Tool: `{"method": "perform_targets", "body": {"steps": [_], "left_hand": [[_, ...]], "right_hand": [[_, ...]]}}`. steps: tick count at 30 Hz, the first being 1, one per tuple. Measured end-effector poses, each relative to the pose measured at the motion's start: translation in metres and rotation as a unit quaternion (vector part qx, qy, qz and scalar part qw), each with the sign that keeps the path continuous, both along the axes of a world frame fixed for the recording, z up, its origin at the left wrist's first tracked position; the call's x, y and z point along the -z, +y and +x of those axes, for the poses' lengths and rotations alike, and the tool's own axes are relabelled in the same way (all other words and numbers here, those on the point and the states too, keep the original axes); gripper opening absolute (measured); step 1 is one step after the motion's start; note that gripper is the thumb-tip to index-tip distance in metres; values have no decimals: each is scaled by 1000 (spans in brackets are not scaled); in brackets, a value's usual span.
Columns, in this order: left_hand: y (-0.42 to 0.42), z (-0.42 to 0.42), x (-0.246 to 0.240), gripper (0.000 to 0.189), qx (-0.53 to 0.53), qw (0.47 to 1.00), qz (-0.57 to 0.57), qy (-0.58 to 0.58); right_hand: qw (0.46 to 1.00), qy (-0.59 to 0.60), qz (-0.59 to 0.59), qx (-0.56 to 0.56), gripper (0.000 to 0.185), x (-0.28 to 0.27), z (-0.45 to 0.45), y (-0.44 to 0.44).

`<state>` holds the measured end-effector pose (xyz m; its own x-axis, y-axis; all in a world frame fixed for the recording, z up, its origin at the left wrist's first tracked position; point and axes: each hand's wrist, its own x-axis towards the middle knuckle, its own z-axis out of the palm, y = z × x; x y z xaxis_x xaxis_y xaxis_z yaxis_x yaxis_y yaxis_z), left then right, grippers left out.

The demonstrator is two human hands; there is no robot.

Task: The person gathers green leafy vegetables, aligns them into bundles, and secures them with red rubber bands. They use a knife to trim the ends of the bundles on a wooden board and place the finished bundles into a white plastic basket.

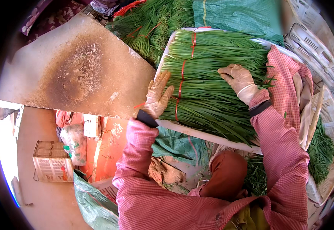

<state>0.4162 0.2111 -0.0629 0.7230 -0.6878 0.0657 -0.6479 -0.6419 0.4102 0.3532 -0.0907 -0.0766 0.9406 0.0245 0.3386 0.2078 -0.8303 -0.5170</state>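
Note:
Several bundles of long green leafy vegetables, like garlic chives (210, 86), lie side by side in a white tray (213, 140), their pale ends to the left, bound with red ties (182, 70). My left hand (158, 93), in a thin pale glove, rests at the tray's left rim against the pale ends, fingers apart. My right hand (237, 79), gloved too, lies over the leaves of a middle bundle, fingers bent; whether it grips any leaves cannot be made out. A pink checked cloth (283, 83) hangs over the tray's right end.
A stained board (121, 72) lies left of the tray. More tied bundles (155, 28) and a green woven sack (236, 17) are beyond it. Plastic crates (316, 54) stand at the right, one holding loose leaves (322, 152). Another crate (53, 166) stands at the lower left.

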Motion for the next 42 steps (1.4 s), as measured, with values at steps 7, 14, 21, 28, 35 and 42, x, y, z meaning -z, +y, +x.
{"method": "perform_targets", "body": {"steps": [7, 14, 21, 28, 35, 42], "left_hand": [[-21, -4, 45, 46, -114, 979, 38, -162], [-20, 1, 49, 38, -127, 975, -5, -182], [-19, 1, 48, 37, -130, 973, -13, -190], [-15, 5, 52, 36, -139, 976, -12, -164], [-20, 5, 56, 33, -139, 971, -62, -187], [-15, 5, 58, 32, -139, 971, -67, -183]], "right_hand": [[972, 121, -197, 38, 21, 16, 28, 18], [994, 93, -49, -24, 21, -18, 47, 37], [764, 187, 617, -31, 29, -23, 91, 113], [728, 313, 505, -342, 35, -84, 83, 121], [948, 148, -217, -178, 28, 21, 72, 70], [906, 213, -342, -132, 20, -2, 84, 106]]}}
